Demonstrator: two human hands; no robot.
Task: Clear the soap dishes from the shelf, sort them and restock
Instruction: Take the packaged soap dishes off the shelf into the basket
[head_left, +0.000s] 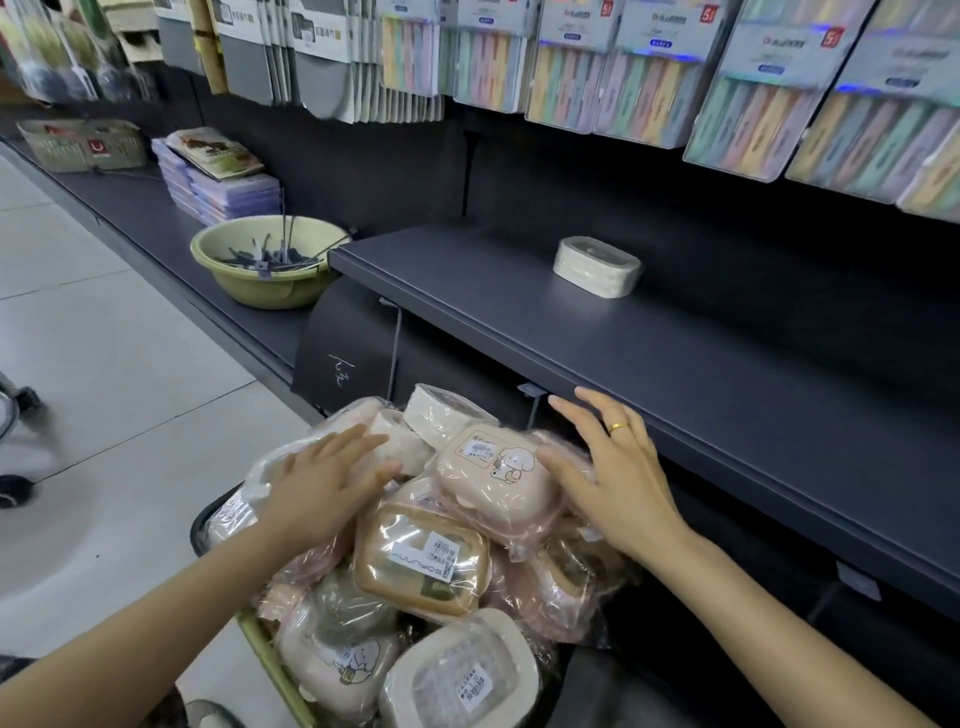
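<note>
We see a heap of plastic-wrapped soap dishes (415, 545) piled in a container just below the front edge of the dark shelf (649, 358). Our left hand (317, 483) lies flat on the wrapped dishes at the left of the heap, fingers straight and spread, gripping nothing. Our right hand (618, 467), a gold ring (619, 427) on one finger, is open too, its thumb and palm touching the pink dish with the puppy print (493, 478); the fingers reach up toward the shelf edge, though we cannot tell whether they touch it. One pale soap dish (596, 266) sits alone on the shelf, well apart from the heap. To the left, on a lower ledge, stands a yellow-green basin (244, 280) holding what look like metal hooks, with stacked packets (228, 192) behind it. Pastel packs (644, 73) hang above.
</note>
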